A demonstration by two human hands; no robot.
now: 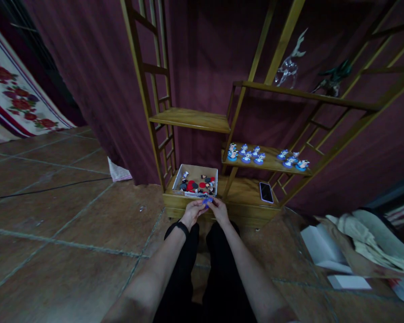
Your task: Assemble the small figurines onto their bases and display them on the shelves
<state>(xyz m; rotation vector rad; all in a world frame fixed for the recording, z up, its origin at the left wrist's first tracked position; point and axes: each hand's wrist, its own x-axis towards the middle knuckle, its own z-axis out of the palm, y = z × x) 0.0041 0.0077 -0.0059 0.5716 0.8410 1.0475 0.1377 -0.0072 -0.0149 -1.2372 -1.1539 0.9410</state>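
Observation:
In front of the box, a small blue-purple plastic piece (207, 202) is pinched between my two hands; its exact shape is too small to make out. My left hand (193, 211) is closed on its left side, and my right hand (218, 210) is closed on its right side. Just beyond my fingers stands a shallow open cardboard box (202, 170) holding loose red and dark round discs and several small figurines. On the shelf to the right, several little figurines (247, 156) stand upright on blue and purple round bases.
A phone (266, 192) lies on the lower board of the wooden shelf unit (190, 119). Glass and dark ornaments (335, 78) stand on the upper right shelf. White boxes (321, 246) and cloth lie on the tiled floor at right. A black cable (54, 189) runs along the left floor.

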